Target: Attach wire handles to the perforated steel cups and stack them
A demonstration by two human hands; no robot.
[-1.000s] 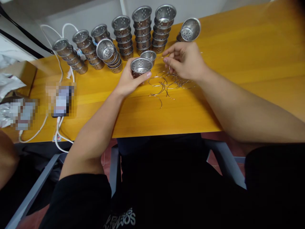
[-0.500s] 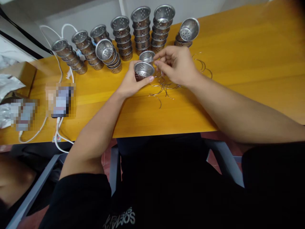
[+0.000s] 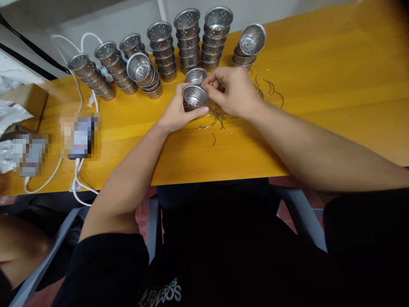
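My left hand [image 3: 174, 111] is wrapped round a small perforated metal cup [image 3: 195, 99], its mouth tilted up toward me. At the cup's far right rim, my right hand [image 3: 234, 91] is closed in a pinch on what looks like a thin wire, mostly hidden by the fingertips. Just behind the held cup stands another perforated cup [image 3: 196, 76]. Thin curved metal wires [image 3: 220, 118] lie loose below and beside my right hand, with more curved wires [image 3: 271, 88] to its right.
Stacks of perforated cups [image 3: 188, 42] line the table's back, with a shorter stack [image 3: 252, 40] at the right, its top cup tilted. Leftward are a blurred phone [image 3: 82, 137] with white cables, another blurred device [image 3: 33, 155] and a cardboard box [image 3: 33, 102]. A person's leg [image 3: 22, 243] shows lower left.
The held cup has moved slightly right and down in my left hand. My right hand has shifted a little left and down, its pinch now close against the cup's rim.
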